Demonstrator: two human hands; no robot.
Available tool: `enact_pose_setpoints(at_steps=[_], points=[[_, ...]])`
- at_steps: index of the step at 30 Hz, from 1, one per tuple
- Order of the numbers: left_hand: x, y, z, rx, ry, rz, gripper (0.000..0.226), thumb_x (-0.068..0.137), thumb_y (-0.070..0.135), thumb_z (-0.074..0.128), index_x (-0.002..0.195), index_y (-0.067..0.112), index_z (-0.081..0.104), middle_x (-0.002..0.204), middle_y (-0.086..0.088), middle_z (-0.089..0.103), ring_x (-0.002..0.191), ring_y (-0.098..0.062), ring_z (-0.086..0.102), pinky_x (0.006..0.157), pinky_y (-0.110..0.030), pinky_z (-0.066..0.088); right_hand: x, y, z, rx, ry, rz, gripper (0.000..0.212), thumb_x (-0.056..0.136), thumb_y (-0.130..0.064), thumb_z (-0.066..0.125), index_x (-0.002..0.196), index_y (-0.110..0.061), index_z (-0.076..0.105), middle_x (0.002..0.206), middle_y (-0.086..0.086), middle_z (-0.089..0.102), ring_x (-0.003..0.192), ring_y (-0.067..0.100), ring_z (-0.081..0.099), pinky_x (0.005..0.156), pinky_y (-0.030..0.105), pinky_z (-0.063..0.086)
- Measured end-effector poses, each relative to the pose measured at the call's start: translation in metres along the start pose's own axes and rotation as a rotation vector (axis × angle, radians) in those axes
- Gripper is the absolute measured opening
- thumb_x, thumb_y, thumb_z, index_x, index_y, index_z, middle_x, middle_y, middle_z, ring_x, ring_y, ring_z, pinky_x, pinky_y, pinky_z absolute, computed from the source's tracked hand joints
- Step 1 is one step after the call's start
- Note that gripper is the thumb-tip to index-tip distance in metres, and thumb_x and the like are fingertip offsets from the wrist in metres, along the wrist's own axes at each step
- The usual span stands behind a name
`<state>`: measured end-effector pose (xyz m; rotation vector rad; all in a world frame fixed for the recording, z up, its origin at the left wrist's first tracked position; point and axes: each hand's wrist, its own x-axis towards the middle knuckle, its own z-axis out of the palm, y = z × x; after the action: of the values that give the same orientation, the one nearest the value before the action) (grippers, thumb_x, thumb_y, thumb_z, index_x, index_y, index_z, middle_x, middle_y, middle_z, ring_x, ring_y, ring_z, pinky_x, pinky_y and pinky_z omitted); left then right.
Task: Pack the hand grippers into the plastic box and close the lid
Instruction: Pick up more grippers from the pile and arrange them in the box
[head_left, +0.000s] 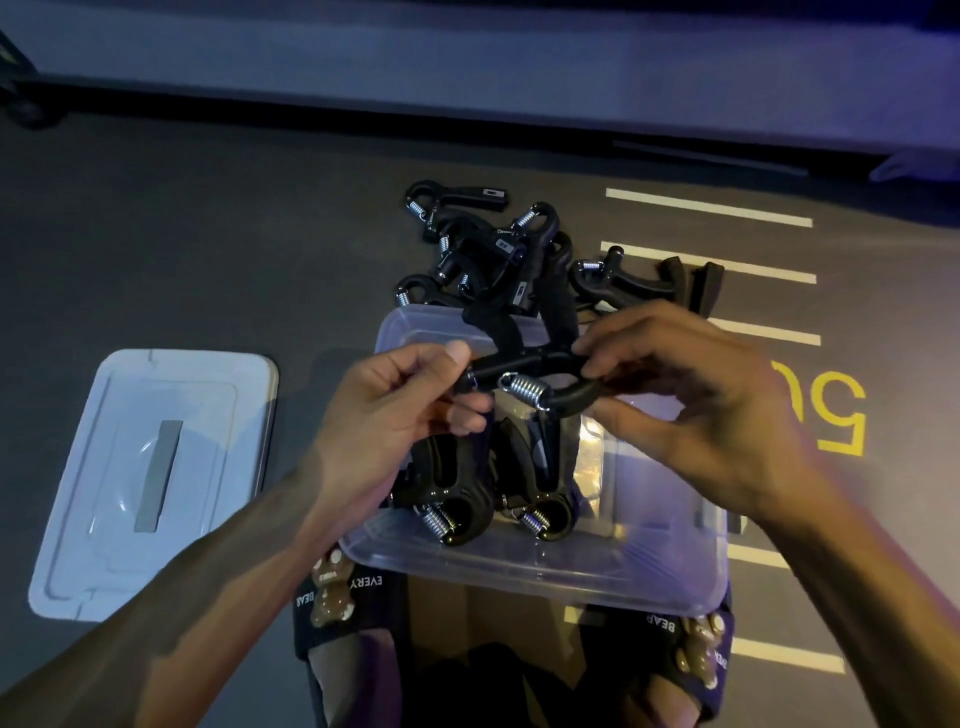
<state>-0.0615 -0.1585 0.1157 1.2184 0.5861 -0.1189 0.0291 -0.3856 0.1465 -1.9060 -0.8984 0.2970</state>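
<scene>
While both hands hover over the clear plastic box (530, 571), they hold one black hand gripper (535, 374) between them. The left hand (384, 415) has its grip pinched tight on one end of it. The right hand (691, 395) has its grip pinched on the other end, by the curved hook. A silver spring (522, 389) hangs under the middle. Two more hand grippers (488, 493) already lie inside the box. A pile of hand grippers (488, 249) waits on the dark floor (208, 260) just behind the box. The lid (156, 478) lies flat on the floor to the left, apart from the box. Two slippers (337, 613) peek out under the near edge of the box.
</scene>
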Motion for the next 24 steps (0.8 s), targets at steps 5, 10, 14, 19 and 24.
enact_pose_setpoints(at_steps=[5,10,14,19,24], points=[[0.001,-0.003,-0.003,0.212,-0.007,0.146,0.029,0.084,0.029,0.069,0.100,0.005,0.072,0.082,-0.015,0.077,0.071,-0.020,0.075,0.072,-0.023,0.058,-0.003,0.002,-0.006,0.408,0.007,0.455,0.020,0.086,0.003,0.066,0.106,0.001,0.063,0.111,0.014,0.067,0.098,0.035,0.070,0.086,0.045,0.060],[-0.002,-0.009,-0.002,0.404,-0.132,0.242,0.020,0.088,0.024,0.069,0.100,0.008,0.073,0.079,-0.010,0.076,0.073,-0.021,0.076,0.075,-0.022,0.057,0.004,0.014,0.005,0.485,0.119,0.746,0.039,0.076,-0.030,0.071,0.109,-0.010,0.066,0.097,0.016,0.069,0.077,0.019,0.072,0.074,0.033,0.062],[-0.002,-0.013,-0.007,0.546,-0.194,0.269,0.016,0.090,0.029,0.069,0.102,0.020,0.072,0.080,-0.002,0.074,0.078,-0.016,0.074,0.082,-0.026,0.057,0.006,0.024,0.010,0.549,0.133,0.861,0.041,0.071,-0.033,0.074,0.103,-0.009,0.068,0.077,0.004,0.071,0.066,0.018,0.066,0.067,0.031,0.055],[-0.003,-0.017,-0.009,0.671,-0.228,0.297,0.013,0.092,0.031,0.069,0.104,0.025,0.071,0.083,0.007,0.073,0.084,-0.013,0.073,0.084,-0.026,0.056,0.001,0.033,0.017,0.467,0.083,0.820,0.031,0.083,-0.027,0.071,0.096,0.002,0.068,0.076,0.013,0.065,0.061,0.016,0.064,0.061,0.026,0.056],[-0.005,-0.016,-0.014,0.826,-0.044,0.451,0.011,0.098,0.030,0.066,0.104,0.027,0.074,0.091,0.020,0.074,0.092,-0.001,0.070,0.077,-0.012,0.051,-0.010,0.041,0.012,0.118,-0.023,0.762,0.026,0.091,-0.027,0.068,0.096,-0.002,0.066,0.082,0.020,0.072,0.063,0.026,0.072,0.067,0.044,0.063]])
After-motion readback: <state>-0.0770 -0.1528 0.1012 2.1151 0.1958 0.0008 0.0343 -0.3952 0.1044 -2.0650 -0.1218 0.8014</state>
